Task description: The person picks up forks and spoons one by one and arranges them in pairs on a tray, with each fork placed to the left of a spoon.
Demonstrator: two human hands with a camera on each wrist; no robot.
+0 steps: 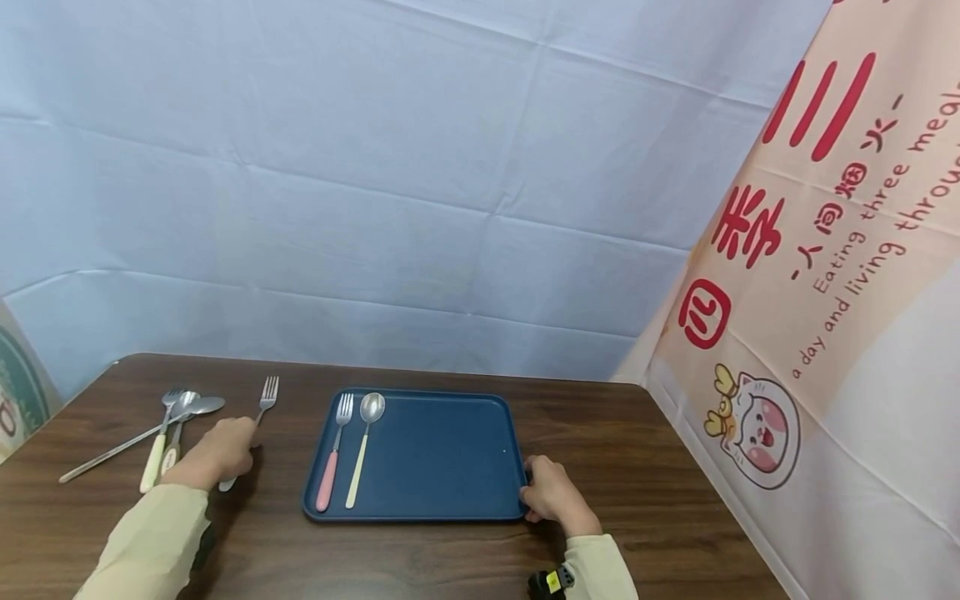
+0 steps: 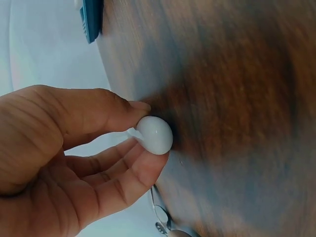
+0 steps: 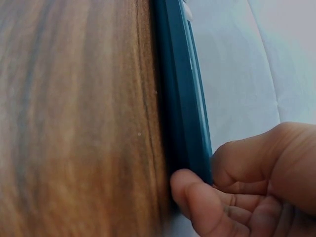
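Your cream sleeves (image 1: 146,542) reach in over the table (image 1: 420,560). Your left hand (image 1: 217,454) pinches a fork (image 1: 267,398) between thumb and fingers, white handle end toward you, prongs away, left of the tray (image 1: 442,458). Your right hand (image 1: 553,492) grips that blue tray near its near right corner, thumb and fingers drawn in on the rim. Along its left side lie a pink-handled fork (image 1: 334,452) and a spoon (image 1: 362,457). Other cutlery (image 1: 159,448) overlaps farther left; pale cloth (image 1: 360,200) hangs behind.

Dining-style corner (staged, by its look): brown table (image 1: 420,558), pale hung cloth (image 1: 337,167), meal-themed banner (image 1: 810,208).
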